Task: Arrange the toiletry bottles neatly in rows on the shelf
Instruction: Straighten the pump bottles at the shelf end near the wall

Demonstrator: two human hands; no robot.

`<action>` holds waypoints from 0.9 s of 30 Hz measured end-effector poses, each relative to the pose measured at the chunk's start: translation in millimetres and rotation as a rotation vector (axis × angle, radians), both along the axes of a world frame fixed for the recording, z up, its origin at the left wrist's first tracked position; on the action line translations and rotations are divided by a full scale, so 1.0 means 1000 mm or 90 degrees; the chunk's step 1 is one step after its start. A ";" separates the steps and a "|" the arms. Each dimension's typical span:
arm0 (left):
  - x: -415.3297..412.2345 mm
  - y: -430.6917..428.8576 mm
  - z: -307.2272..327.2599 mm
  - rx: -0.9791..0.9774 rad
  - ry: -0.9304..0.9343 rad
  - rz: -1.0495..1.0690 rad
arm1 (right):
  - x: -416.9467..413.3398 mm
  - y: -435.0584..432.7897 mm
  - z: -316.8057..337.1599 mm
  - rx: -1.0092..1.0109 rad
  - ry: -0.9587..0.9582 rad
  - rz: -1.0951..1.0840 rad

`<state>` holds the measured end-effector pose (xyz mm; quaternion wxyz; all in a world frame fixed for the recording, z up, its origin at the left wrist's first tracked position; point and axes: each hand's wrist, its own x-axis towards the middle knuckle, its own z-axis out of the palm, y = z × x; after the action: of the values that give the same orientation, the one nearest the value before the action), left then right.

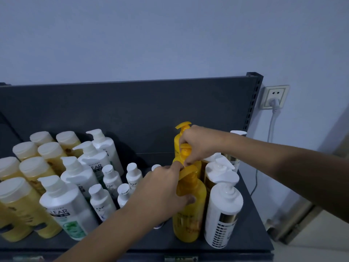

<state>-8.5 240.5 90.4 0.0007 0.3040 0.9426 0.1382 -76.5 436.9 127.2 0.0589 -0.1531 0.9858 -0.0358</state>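
Head view shows me most rows set left of the yellow pump bottles (189, 208) on the shelf (253, 220), my left hand (162, 191) gripping the front one, my right hand (198, 146) pinching the middle one's pump, alignment unfinished.

A plain blue-grey painted wall (170, 35) rises behind a dark metal back panel (132, 110) in dim light; a white plug and cord (273, 110) hang from a cream wall socket (275, 95).
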 end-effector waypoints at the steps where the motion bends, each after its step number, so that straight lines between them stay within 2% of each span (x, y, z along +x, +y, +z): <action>1: 0.000 0.000 0.000 -0.004 0.001 -0.003 | 0.001 -0.002 -0.001 0.015 0.011 0.008; 11: 0.002 0.002 0.007 0.007 -0.006 -0.014 | -0.006 0.000 -0.009 -0.009 0.079 -0.027; 20: 0.000 -0.005 0.034 -0.004 -0.062 -0.059 | 0.003 0.008 -0.001 -0.047 0.054 -0.008; 24: 0.005 0.007 0.058 0.072 -0.078 -0.116 | 0.022 0.036 0.028 -0.169 0.100 -0.053; 27: 0.020 0.027 0.060 0.107 -0.024 -0.164 | 0.042 0.059 0.042 -0.175 0.080 -0.097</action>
<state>11.8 268.0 150.1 0.0107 0.4185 0.8808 0.2211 -34.4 496.4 169.4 -0.0271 -0.0865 0.9821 -0.1651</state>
